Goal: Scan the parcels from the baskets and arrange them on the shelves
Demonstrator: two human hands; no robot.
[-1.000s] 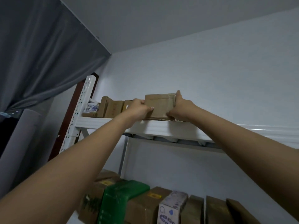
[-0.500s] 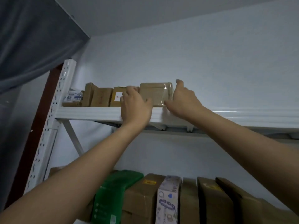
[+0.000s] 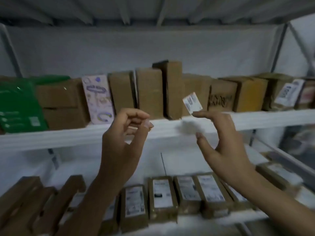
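Having left the parcel on the top shelf [image 3: 153, 17], draws back with hands apart: left hand [image 3: 124, 138] loosely curled, right hand [image 3: 221, 145] spread, both seemingly empty. Ready for another.

Shelf boards [image 3: 51, 138]: white-painted metal, smooth, with a slight sheen. Uprights [image 3: 279, 48]: grey metal, matt. Brown boxes [image 3: 150, 92] on the middle shelf: plain cardboard, matt, dull-surfaced. Green mailer [image 3: 18, 106]: plastic film, glossy, catching highlights. Printed box [image 3: 98, 99]: white card, smooth. Lower parcels [image 3: 163, 214]: brown cardboard carrying white paper labels [image 3: 161, 193]. A clear film overwrap is possible, but blur prevents confirmation. Back wall [image 3: 136, 48]: white, matt.
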